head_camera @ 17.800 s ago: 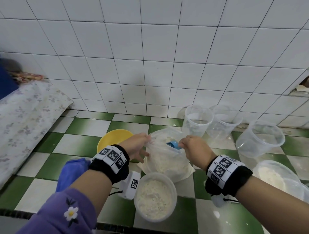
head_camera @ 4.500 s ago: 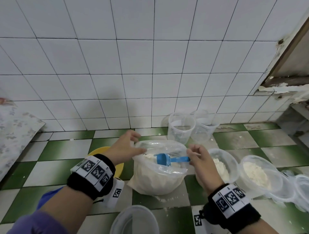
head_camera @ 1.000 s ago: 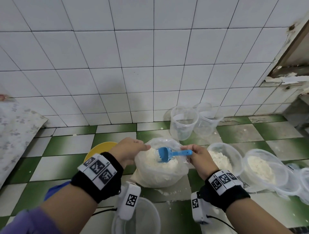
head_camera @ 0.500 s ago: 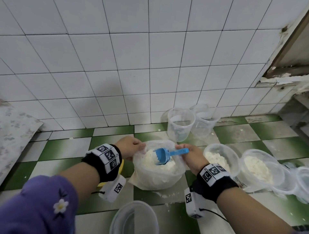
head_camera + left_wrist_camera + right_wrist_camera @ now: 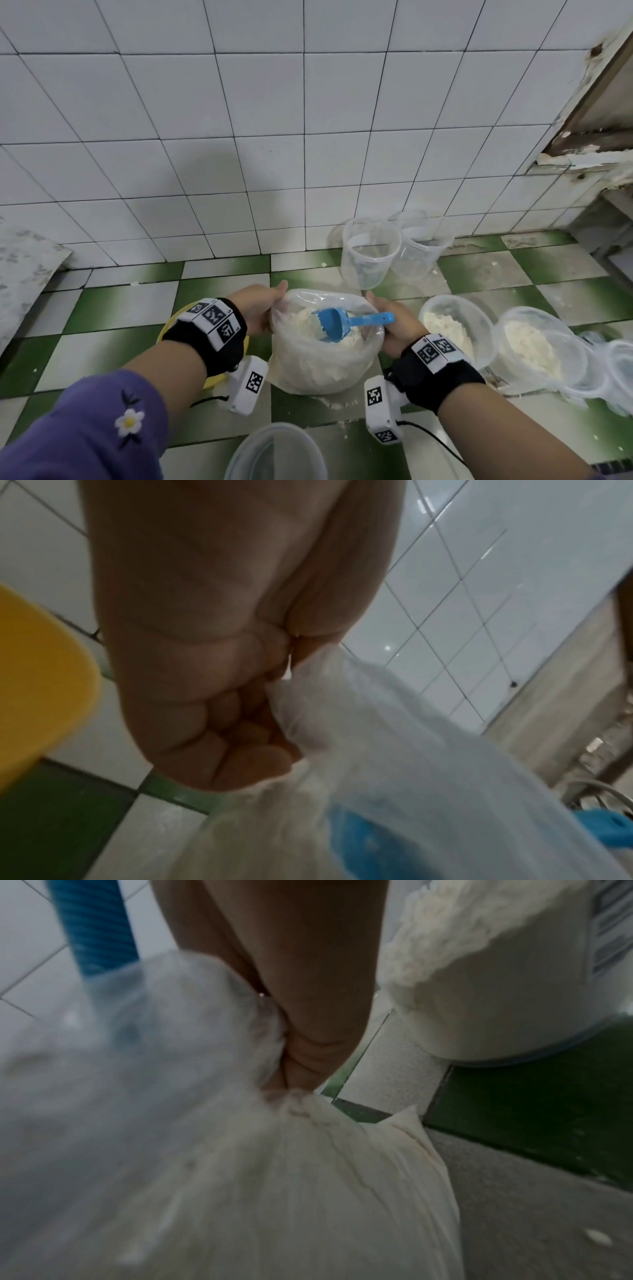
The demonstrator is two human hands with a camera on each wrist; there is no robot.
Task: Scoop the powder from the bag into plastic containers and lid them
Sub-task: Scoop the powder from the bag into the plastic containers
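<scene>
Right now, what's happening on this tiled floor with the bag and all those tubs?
A person is portioning white powder from a clear plastic bag into plastic containers. At this moment both hands grip the bag's rim: the left hand on one side, the right hand on the other. The blue scoop rests in the powder, held by neither hand. Two containers to the right already hold powder, without lids; two empty ones stand by the wall, and another sits nearest the person.
</scene>
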